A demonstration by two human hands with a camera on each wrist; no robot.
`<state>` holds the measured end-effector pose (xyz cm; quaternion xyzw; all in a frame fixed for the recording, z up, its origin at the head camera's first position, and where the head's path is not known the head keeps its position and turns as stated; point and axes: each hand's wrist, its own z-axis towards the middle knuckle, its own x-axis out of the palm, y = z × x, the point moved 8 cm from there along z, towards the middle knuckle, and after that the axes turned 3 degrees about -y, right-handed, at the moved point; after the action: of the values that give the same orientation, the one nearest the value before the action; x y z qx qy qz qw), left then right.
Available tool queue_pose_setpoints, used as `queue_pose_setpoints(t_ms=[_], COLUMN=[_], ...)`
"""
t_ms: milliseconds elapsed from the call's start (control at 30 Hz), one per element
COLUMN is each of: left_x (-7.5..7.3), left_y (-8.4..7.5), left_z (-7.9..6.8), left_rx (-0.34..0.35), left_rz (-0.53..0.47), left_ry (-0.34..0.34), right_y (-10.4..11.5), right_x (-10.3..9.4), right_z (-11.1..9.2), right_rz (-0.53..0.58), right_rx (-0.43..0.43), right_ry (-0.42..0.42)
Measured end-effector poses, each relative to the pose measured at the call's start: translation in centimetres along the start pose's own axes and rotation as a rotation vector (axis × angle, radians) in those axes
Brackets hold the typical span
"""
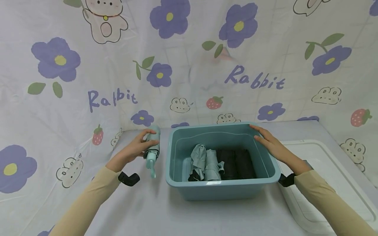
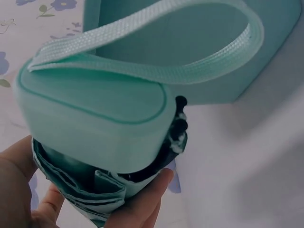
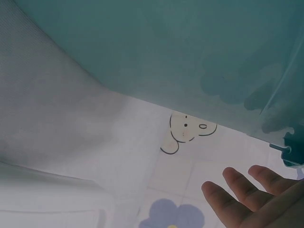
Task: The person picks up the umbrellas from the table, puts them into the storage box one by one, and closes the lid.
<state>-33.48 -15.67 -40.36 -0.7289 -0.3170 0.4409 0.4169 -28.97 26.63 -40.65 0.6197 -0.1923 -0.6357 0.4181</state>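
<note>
My left hand (image 1: 138,146) grips a folded mint-green umbrella (image 1: 153,141), held to the left of the teal plastic bin (image 1: 221,190). The umbrella's handle points down toward me, its strap loop (image 2: 251,33) hanging free in the head view. Up close in the left wrist view, fingers and thumb wrap the folded fabric below the handle. On the bin's right rim rests my right hand (image 1: 273,146), its fingers (image 3: 235,187) extended in the right wrist view. Inside the bin lie two pale blue-green folded umbrellas (image 1: 212,165) and dark folded bundles (image 1: 236,164) side by side.
A white lid (image 1: 333,183) lies on the table to the right of the bin, partly under my right forearm. Behind the table (image 1: 141,209) hangs a white sheet (image 1: 192,59) printed with purple flowers and rabbits.
</note>
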Motion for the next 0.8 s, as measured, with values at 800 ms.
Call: queue_pose_setpoints(t_ms=[800], left_x=[2.5], left_y=[-2.6], left_z=[0.1], left_rx=[0.121], left_rz=[-0.044], left_ry=[0.040], right_y=[0.0], right_x=[0.0], right_z=[-0.1], right_rz=[0.010], right_rx=[-0.010], right_ry=[0.001])
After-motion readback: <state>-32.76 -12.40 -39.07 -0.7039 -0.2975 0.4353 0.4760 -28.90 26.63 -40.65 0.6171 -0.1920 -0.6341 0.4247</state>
